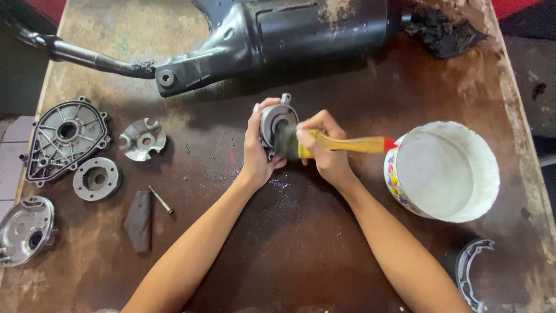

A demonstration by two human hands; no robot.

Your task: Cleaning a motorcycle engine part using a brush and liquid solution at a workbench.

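Note:
My left hand grips a round grey metal engine part upright above the middle of the brown table. In my right hand is a paintbrush with a yellow handle and a red end. Its dark bristles press against the face of the metal part. The brush head is blurred. Small wet specks lie on the table just below my hands.
A white bowl with a flowered side stands right of my hands. A large dark exhaust pipe lies across the back. At the left are a cover plate, a slotted disc, a ring, a bolt, a dark pad and another housing.

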